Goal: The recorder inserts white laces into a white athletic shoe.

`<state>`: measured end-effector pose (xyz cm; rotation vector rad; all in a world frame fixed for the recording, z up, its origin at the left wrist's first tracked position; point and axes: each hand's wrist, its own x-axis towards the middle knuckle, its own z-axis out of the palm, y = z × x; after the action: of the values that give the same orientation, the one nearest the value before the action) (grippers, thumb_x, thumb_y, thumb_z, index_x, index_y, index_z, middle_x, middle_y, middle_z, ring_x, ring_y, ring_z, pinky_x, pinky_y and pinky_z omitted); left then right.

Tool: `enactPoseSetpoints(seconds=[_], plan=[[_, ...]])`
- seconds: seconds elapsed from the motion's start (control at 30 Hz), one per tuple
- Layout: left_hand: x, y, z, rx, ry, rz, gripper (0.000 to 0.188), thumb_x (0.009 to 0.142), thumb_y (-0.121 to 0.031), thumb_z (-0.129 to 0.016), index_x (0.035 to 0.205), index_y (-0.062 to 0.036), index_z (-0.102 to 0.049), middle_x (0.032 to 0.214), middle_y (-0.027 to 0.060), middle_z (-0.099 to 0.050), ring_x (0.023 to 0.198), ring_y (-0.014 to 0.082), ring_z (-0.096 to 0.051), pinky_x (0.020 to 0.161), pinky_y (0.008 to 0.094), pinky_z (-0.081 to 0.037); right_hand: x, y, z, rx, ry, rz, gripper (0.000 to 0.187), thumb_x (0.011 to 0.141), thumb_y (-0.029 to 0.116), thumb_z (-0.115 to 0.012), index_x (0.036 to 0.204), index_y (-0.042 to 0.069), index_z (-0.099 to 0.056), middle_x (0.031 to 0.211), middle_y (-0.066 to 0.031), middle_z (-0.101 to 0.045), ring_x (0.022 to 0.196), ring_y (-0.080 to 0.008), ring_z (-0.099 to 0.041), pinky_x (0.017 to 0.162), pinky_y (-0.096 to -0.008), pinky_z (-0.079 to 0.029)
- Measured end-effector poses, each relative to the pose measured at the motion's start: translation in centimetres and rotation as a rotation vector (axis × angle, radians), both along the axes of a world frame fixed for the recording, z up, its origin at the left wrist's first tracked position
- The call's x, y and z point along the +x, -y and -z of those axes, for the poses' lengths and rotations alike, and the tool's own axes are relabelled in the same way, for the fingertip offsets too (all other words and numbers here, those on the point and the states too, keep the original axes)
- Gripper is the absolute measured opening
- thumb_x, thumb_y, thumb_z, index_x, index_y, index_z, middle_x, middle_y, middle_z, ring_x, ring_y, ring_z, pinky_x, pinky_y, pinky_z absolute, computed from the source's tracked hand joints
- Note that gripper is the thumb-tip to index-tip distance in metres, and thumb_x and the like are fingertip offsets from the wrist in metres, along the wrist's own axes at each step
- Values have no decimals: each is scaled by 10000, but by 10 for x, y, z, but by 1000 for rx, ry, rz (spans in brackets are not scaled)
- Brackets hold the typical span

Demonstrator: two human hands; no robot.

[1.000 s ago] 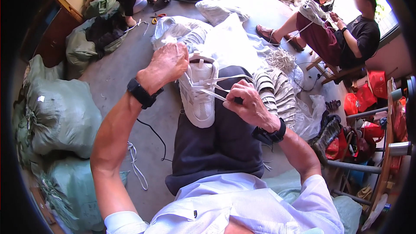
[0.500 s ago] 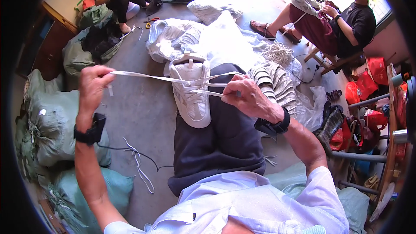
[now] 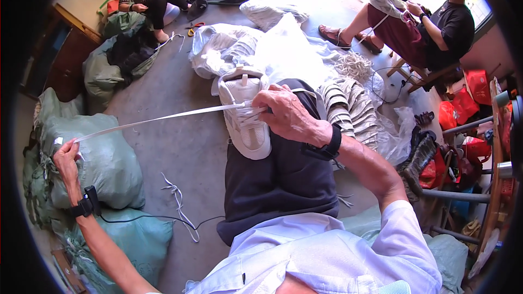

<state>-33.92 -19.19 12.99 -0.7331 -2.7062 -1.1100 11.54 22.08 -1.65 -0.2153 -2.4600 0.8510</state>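
A white sneaker [image 3: 248,130] rests on my dark-trousered lap, toe toward me. Out to the left, my left hand [image 3: 66,159] pinches the end of a white shoelace [image 3: 163,117], which runs taut to the shoe's eyelets. My right hand [image 3: 289,113] is closed at the right side of the lacing, its fingertips against the shoe. What those fingers grip is partly hidden; a loop of lace shows behind the hand.
Stuffed green sacks [image 3: 98,158] stand at my left. Beyond the shoe lie white plastic bags [image 3: 289,43] and a row of stacked shoe pieces [image 3: 354,111]. Loose laces [image 3: 178,201] are on the floor. A rack [image 3: 496,174] is at right; co-workers sit farther off.
My left hand has swung far out to the left and nearer me, drawing the lace long. The right hand has moved left, in against the shoe's lacing.
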Motion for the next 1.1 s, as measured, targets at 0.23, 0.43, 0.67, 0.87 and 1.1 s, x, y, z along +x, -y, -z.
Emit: enactPoseSetpoints(seconds=[0.23, 0.43, 0.67, 0.87, 1.1], plan=[[-4, 9, 24, 46, 54, 16, 216, 908, -136, -697, 1082, -17, -744, 768, -46, -630, 620, 43, -496, 559, 207, -403, 7, 0, -3, 7, -40, 70, 305, 740, 20, -694, 1031, 78, -626, 907, -99, -655, 921, -297, -601, 830, -412, -442], [-37, 33, 16, 117, -26, -125, 241, 910, -150, -682, 1108, -24, -741, 769, -37, -624, 616, 48, -488, 541, 218, -391, 20, 6, -1, -15, -145, 137, 369, 709, -13, -719, 1056, 64, -623, 1018, -107, -645, 1015, -311, -581, 887, -428, -439], [26, -47, 79, -300, -115, 242, 427, 763, 2, -671, 1190, 2, -654, 1123, 111, -618, 1113, 238, -576, 989, 333, -446, 14, -2, 5, 135, -105, 238, 297, 750, 69, -722, 1031, 51, -625, 995, -108, -640, 1032, -310, -562, 908, -439, -391], [258, -227, 64, -99, -334, 874, 447, 779, -50, -697, 1221, -66, -632, 1347, 121, -521, 1319, 285, -453, 1121, 394, -339, 18, -6, -11, -52, 82, 157, 106, 815, 118, -671, 836, 14, -667, 757, -129, -646, 845, -310, -621, 794, -436, -449], [274, -292, 95, -222, -555, 1065, 155, 792, -96, -675, 924, -36, -620, 1072, 120, -577, 1119, 316, -544, 977, 428, -452, 44, -2, -11, -5, 74, 130, 60, 792, 79, -678, 763, 26, -680, 713, -138, -645, 734, -326, -646, 662, -427, -495]])
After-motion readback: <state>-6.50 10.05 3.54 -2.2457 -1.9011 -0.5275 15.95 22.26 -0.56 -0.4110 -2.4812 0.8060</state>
